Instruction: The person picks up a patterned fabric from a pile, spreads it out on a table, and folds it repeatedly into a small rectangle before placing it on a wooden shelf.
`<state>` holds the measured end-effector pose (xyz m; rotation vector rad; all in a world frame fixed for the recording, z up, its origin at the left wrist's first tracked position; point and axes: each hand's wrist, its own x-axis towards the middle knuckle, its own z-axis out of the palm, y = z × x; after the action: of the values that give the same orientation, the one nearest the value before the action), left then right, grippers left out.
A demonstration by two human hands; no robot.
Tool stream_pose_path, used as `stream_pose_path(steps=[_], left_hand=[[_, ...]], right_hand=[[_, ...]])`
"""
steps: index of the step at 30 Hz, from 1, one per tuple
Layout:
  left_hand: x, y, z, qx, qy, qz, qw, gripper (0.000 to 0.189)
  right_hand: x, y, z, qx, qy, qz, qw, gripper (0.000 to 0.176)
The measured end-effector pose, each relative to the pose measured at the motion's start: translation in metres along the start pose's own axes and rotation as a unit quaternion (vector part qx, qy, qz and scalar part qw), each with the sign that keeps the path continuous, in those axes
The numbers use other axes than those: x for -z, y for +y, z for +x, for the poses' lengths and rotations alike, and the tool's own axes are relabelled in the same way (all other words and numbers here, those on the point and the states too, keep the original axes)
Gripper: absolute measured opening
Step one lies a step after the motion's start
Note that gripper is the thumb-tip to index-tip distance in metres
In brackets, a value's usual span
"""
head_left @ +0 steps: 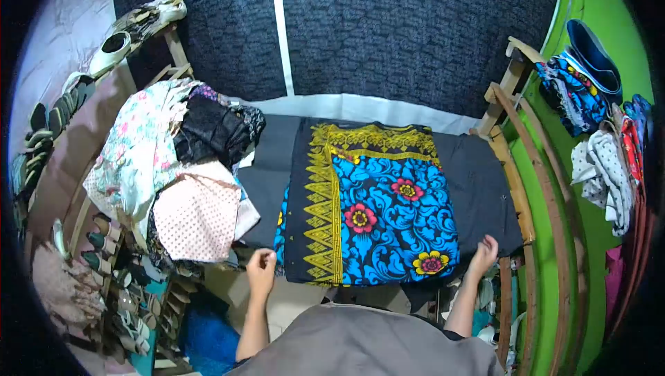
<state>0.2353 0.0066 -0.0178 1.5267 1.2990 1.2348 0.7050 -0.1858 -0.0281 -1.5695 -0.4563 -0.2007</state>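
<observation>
A folded blue and black batik cloth (384,210), with red and yellow flowers and a yellow zigzag border, lies flat on a padded surface with a dark grey cover (478,175). My left hand (261,273) is beside the cloth's near left corner, its fingers curled in with nothing visible in them. To the right of the near right corner, my right hand (485,255) hovers by the grey cover's front edge. Its fingers are loosely bent and apart, and it holds nothing.
A heap of crumpled fabrics (197,213) sits left of the cloth. Shoe forms (138,19) line a rack at far left. Wooden rails (547,189) run along the right, where more clothes (603,168) hang by a green wall. Behind stands a dark patterned panel (388,29).
</observation>
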Motion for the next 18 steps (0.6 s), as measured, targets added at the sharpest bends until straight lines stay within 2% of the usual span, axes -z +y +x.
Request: stream_pose_path(steps=[1,2,3,4,6,8,9,10,12,13,14,15,16,18], left_hand=[[-0.003,-0.013,-0.016,0.064,0.008,-0.049,0.997,0.013],[-0.007,-0.020,-0.033,0.128,0.016,-0.098,0.987,0.016],[-0.015,-0.034,-0.043,0.216,0.023,-0.163,0.962,0.023],[-0.022,-0.046,-0.050,0.257,-0.001,-0.161,0.953,0.027],[-0.038,-0.038,-0.055,0.302,-0.031,-0.320,0.898,0.031],[-0.045,-0.002,-0.049,0.352,-0.013,-0.359,0.865,0.033],[-0.039,-0.048,-0.040,0.391,-0.101,-0.402,0.822,0.035],[-0.051,-0.018,-0.037,0.347,-0.083,-0.551,0.755,0.040],[-0.047,-0.008,-0.028,0.367,-0.081,-0.605,0.702,0.042],[-0.041,0.015,-0.028,0.382,-0.100,-0.557,0.731,0.040],[-0.034,0.037,-0.028,0.394,-0.118,-0.507,0.757,0.037],[-0.029,0.032,-0.022,0.406,-0.173,-0.453,0.775,0.025],[-0.029,0.038,-0.018,0.396,-0.173,-0.415,0.801,0.025],[-0.018,0.060,-0.011,0.307,-0.209,-0.275,0.887,0.028]], right_hand=[[0.012,0.015,-0.017,-0.023,0.056,-0.015,0.998,0.025],[0.024,0.033,-0.033,-0.072,0.063,-0.012,0.995,0.027],[0.025,0.030,-0.050,-0.074,0.037,-0.005,0.997,0.031],[0.023,0.026,-0.071,-0.076,0.012,0.003,0.997,0.035],[0.022,0.025,-0.100,-0.057,-0.084,-0.015,0.995,0.050],[0.010,-0.006,-0.117,-0.017,-0.150,-0.017,0.988,0.069],[0.005,-0.010,-0.126,-0.025,-0.160,0.016,0.987,0.078],[-0.002,-0.009,-0.130,-0.031,-0.170,0.051,0.984,0.087],[-0.013,-0.009,-0.133,-0.003,-0.157,-0.003,0.988,0.100],[-0.018,-0.029,-0.132,0.035,-0.131,-0.029,0.990,0.107],[-0.020,-0.027,-0.130,0.057,-0.143,0.006,0.988,0.107],[-0.022,-0.040,-0.130,0.066,-0.129,-0.007,0.989,0.108],[-0.024,-0.053,-0.130,0.075,-0.116,-0.021,0.990,0.108],[-0.025,-0.058,-0.131,0.070,-0.108,-0.008,0.992,0.100]])
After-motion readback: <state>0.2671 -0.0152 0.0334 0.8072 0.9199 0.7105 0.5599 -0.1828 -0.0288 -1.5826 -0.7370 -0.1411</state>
